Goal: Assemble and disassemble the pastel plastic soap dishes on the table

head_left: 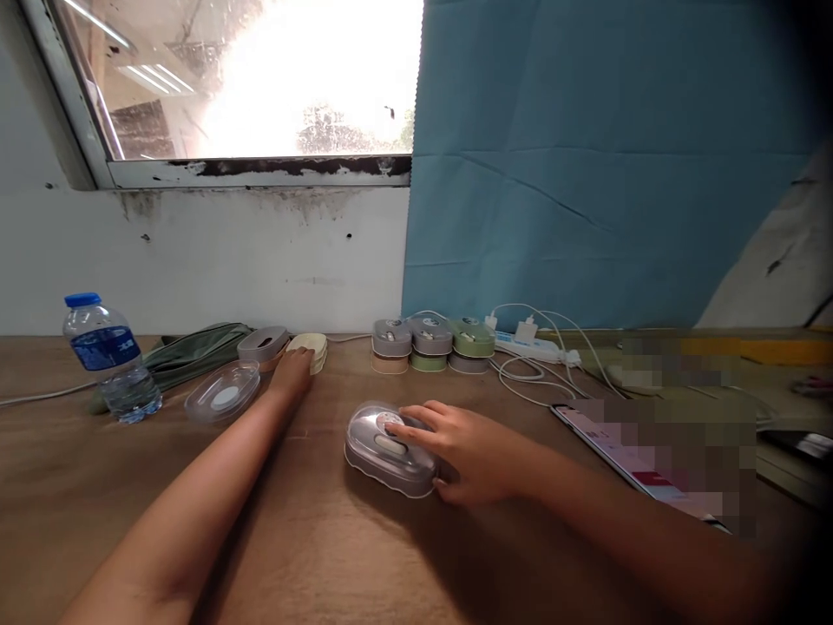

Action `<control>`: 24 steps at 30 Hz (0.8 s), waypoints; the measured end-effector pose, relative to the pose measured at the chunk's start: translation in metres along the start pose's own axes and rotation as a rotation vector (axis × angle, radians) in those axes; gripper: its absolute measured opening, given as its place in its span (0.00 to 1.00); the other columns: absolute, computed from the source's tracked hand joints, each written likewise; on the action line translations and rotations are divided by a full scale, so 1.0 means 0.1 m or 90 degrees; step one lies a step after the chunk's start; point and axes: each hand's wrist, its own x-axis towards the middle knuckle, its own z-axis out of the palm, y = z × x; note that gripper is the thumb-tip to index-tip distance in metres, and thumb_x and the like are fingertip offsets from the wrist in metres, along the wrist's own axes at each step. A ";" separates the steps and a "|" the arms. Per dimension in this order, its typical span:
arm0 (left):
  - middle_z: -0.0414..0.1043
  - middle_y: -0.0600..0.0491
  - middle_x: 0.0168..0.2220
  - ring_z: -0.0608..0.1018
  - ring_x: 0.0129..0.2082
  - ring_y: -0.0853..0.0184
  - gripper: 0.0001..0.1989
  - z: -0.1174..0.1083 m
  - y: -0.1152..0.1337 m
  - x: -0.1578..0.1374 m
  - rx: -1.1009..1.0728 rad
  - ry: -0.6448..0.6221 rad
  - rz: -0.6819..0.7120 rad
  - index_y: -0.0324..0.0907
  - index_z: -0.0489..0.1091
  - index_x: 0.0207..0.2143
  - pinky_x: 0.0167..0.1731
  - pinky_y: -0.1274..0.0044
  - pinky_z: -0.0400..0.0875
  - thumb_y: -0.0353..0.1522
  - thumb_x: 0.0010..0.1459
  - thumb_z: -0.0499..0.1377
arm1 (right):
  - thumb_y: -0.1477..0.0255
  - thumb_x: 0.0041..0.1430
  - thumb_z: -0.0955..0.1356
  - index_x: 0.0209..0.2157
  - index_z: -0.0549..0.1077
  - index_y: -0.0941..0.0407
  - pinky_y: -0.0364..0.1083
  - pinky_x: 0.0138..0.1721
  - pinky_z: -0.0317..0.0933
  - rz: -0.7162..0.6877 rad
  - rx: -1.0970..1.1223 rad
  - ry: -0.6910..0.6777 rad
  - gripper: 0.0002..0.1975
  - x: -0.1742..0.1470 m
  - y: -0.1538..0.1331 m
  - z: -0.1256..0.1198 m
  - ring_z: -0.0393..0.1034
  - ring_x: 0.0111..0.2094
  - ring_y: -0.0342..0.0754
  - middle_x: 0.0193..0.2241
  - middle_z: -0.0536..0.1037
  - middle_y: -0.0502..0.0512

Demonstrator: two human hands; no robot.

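My right hand is closed on a grey oval box with a clear domed lid, which stands on the table in front of me. The fingers lie over the lid and the thumb is at the near right side. A white label and a pale oblong piece show through the lid. Farther off, my left hand reaches out with its fingers curled on the top of a stack of cream-coloured pieces; the fingertips are hard to see. Beside that arm, a clear lid lies near open grey and orange boxes.
Lidded boxes stand stacked in pairs near the wall. White cables and a power strip lie right of them. A tablet-like device is at right. A water bottle and a green bag are at left.
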 end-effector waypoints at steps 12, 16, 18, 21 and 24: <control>0.69 0.48 0.42 0.70 0.44 0.63 0.14 -0.46 0.05 -0.27 -0.195 0.245 0.040 0.39 0.66 0.46 0.46 0.73 0.64 0.32 0.60 0.48 | 0.62 0.53 0.66 0.49 0.64 0.62 0.49 0.43 0.55 0.196 -0.181 0.089 0.25 1.02 -0.06 0.41 0.63 0.42 0.56 0.42 0.70 0.65; 0.69 0.50 0.41 0.72 0.40 0.67 0.12 -1.00 0.09 -0.82 -0.306 0.214 0.115 0.41 0.68 0.44 0.41 0.77 0.66 0.34 0.58 0.51 | 0.65 0.56 0.64 0.51 0.62 0.66 0.50 0.44 0.54 0.250 -0.192 0.113 0.25 1.49 0.10 0.60 0.62 0.45 0.57 0.46 0.68 0.68; 0.68 0.50 0.42 0.71 0.41 0.68 0.12 -1.24 0.07 -1.11 -0.321 0.100 0.170 0.43 0.68 0.44 0.41 0.78 0.66 0.33 0.58 0.52 | 0.67 0.57 0.64 0.49 0.64 0.66 0.51 0.44 0.55 0.286 -0.198 0.122 0.21 1.71 0.20 0.66 0.62 0.45 0.57 0.45 0.69 0.69; 0.67 0.50 0.43 0.71 0.42 0.69 0.11 -1.47 0.05 -1.46 -0.339 -0.116 0.255 0.44 0.68 0.43 0.41 0.80 0.66 0.29 0.59 0.50 | 0.69 0.60 0.62 0.47 0.66 0.63 0.52 0.45 0.58 0.335 -0.207 0.134 0.16 1.94 0.35 0.73 0.64 0.45 0.53 0.44 0.70 0.63; 0.69 0.51 0.41 0.70 0.41 0.68 0.13 -1.53 0.10 -1.68 -0.330 -0.256 0.294 0.45 0.70 0.41 0.41 0.80 0.66 0.26 0.58 0.50 | 0.67 0.60 0.63 0.47 0.65 0.60 0.54 0.45 0.61 0.363 -0.215 0.148 0.16 2.05 0.48 0.76 0.65 0.45 0.50 0.46 0.68 0.58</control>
